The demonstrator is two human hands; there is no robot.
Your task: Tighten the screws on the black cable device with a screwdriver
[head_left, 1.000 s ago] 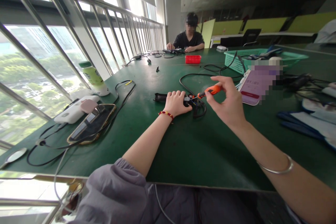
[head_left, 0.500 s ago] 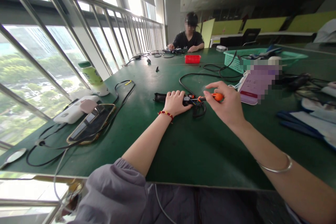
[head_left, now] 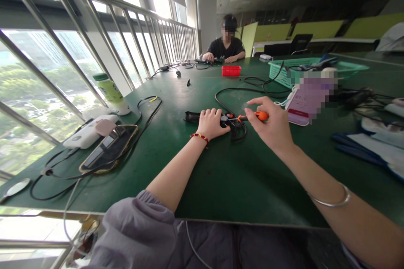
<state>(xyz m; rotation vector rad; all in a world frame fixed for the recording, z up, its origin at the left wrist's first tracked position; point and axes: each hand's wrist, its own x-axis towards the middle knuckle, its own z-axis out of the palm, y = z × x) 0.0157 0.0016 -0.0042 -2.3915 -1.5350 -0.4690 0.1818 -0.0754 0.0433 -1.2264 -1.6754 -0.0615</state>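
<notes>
Left hand (head_left: pixel 211 125) clamped over a black device (head_left: pixel 192 117), right hand (head_left: pixel 275 127) apart from it, pinching an orange screwdriver (head_left: pixel 262 116), shaft at the device's wired end, green table (head_left: pixel 227 185) below.

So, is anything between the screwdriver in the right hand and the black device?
Nothing visible: the screwdriver in the right hand points at the black device under the left hand. A black cable curves nearby; tip contact is too small to tell.
</notes>
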